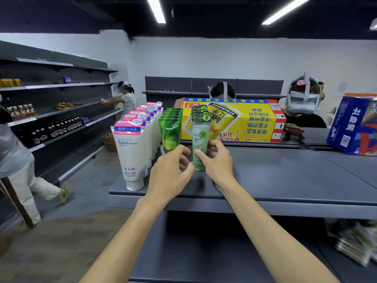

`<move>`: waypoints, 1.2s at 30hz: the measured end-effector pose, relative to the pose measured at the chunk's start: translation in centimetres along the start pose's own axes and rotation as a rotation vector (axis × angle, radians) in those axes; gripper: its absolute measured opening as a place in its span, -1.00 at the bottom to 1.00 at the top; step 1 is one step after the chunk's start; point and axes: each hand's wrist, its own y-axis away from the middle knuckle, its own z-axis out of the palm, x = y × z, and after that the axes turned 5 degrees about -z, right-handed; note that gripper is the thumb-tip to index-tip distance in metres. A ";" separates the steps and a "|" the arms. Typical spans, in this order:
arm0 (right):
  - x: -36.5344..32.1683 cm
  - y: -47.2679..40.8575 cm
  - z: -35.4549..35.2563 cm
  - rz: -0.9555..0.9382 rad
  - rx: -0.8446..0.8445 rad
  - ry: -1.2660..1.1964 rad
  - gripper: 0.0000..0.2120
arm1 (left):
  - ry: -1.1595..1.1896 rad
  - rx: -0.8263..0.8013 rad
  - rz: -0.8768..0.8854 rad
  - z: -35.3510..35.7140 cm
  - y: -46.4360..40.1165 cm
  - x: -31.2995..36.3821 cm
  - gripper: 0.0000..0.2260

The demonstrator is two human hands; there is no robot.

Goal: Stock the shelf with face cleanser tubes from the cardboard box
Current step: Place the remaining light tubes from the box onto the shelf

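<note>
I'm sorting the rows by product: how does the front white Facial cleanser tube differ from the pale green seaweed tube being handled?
The white Facial cleanser tube is plainly bigger than the pale green seaweed tube. The white tube carries a pink and blue header; the seaweed tube has a dark green one. The white tube stands untouched, while the left hand and right hand both grip the seaweed tube. Both stand cap down at the front of a row on the shelf.

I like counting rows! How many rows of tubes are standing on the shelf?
3. The white Facial cleanser row is farthest left, the dark green row stands in the middle, and the pale green seaweed row is on the right, its front tube held by both hands. Tubes behind may be hidden.
</note>
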 end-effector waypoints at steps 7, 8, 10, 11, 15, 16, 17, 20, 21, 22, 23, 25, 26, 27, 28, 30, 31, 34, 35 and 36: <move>-0.3 0.3 -0.1 0.011 -0.010 -0.003 -0.67 | -0.009 0.004 -0.001 -0.1 0.4 0.3 -0.80; -0.4 0.3 -0.2 0.017 -0.016 0.003 -0.66 | -0.012 0.004 0.000 -0.2 0.5 0.4 -0.80; -0.7 0.5 -0.5 0.031 -0.030 0.005 -0.59 | -0.015 0.007 0.003 -0.4 0.8 0.6 -0.80; -0.8 0.7 -0.7 0.036 -0.037 0.002 -0.52 | -0.016 0.010 0.004 -0.5 0.9 0.7 -0.81; -1.3 1.3 -1.9 0.016 -0.043 0.037 -0.37 | 0.006 0.010 0.000 -0.9 1.2 1.3 -0.82; -1.5 1.5 -2.2 0.010 -0.045 0.050 -0.37 | 0.009 0.009 -0.001 -0.9 1.2 1.5 -0.82; -1.7 1.7 -2.6 0.005 -0.050 0.063 -0.37 | 0.009 0.010 0.001 -1.0 1.3 1.7 -0.83; -2.5 2.4 -3.6 -0.012 -0.085 0.119 -0.40 | 0.012 0.013 0.003 -1.0 1.7 2.5 -0.83; -2.8 2.9 -4.1 -0.023 -0.097 0.140 -0.42 | 0.016 0.011 0.001 -1.0 2.0 2.6 -0.83; -3.0 3.7 -4.6 -0.038 -0.106 0.154 -0.45 | 0.021 0.007 -0.001 -0.9 2.4 2.8 -0.83; -3.1 4.6 -5.1 -0.059 -0.112 0.159 -0.47 | 0.026 0.004 -0.003 -0.9 2.9 2.8 -0.83; -3.0 7.2 -6.4 -0.117 -0.124 0.172 -0.50 | 0.038 0.009 -0.006 -0.9 4.4 2.5 -0.82; -2.8 8.7 -7.1 -0.144 -0.137 0.185 -0.50 | 0.045 0.013 -0.009 -0.9 5.4 2.3 -0.80; -2.6 10.3 -7.7 -0.165 -0.155 0.198 -0.52 | 0.059 0.013 -0.011 -0.8 6.4 2.1 -0.79; -2.2 11.8 -8.3 -0.180 -0.175 0.211 -0.53 | 0.076 0.005 -0.013 -0.6 7.5 1.8 -0.78; -1.3 14.6 -9.1 -0.191 -0.217 0.238 -0.57 | 0.086 -0.028 -0.019 0.0 9.8 1.1 -0.79; -0.6 15.8 -9.4 -0.186 -0.239 0.261 -0.57 | 0.072 -0.048 -0.023 0.4 11.0 0.8 -0.79; 2.1 18.8 -10.0 -0.155 -0.312 0.382 -0.56 | -0.046 -0.101 -0.018 2.0 14.3 -0.9 -0.78; 3.1 19.8 -10.2 -0.146 -0.343 0.439 -0.56 | -0.101 -0.122 -0.012 2.6 15.5 -1.6 -0.79; 4.3 20.7 -10.3 -0.139 -0.377 0.499 -0.56 | -0.158 -0.150 -0.010 3.3 16.6 -2.4 -0.79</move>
